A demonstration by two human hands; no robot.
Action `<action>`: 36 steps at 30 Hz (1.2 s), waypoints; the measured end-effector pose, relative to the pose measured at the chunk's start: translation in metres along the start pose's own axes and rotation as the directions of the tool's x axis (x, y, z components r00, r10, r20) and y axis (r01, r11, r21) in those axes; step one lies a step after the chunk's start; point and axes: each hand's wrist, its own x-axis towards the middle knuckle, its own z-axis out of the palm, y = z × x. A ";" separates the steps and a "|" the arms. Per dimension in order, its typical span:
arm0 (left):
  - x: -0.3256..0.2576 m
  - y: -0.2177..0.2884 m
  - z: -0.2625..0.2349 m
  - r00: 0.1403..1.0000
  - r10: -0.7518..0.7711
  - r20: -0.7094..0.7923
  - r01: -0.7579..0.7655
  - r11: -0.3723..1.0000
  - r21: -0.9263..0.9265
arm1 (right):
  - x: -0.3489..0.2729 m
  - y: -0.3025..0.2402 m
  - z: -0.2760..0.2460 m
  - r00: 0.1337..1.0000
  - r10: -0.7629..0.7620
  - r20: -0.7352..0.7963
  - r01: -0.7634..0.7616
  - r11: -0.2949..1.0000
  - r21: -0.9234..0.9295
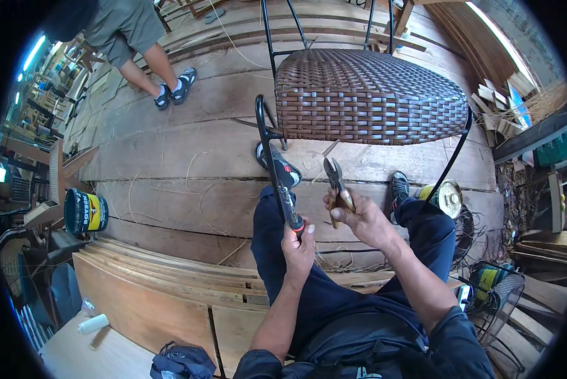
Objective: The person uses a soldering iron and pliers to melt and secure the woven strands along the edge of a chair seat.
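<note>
Spanning left to right beyond both hands, the woven brown chair [369, 104] lies straight ahead, its woven panel's long axis running crosswise. Its black frame bar [269, 161] slants down on the left, standing between the left hand and the space beneath the seat. Low in view lies a stack of boards [148, 300]; a dark bucket [75, 211] sits well off to the left, and a pale-lidded tin [446, 197] beside the right leg. The right hand [367, 221] is wrapped around pliers [339, 183], pointing up toward the seat's near edge, closest to it. The left hand [299, 256], nearer the bar, is closed around a slim black-and-red-handled tool [295, 222]; whether its shaft touches the bar, I cannot tell.
</note>
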 end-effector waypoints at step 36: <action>0.012 0.042 0.037 0.988 0.087 0.130 -0.130 0.918 0.375 | -0.034 -0.040 -0.021 0.997 0.060 0.041 -0.073 0.836 0.544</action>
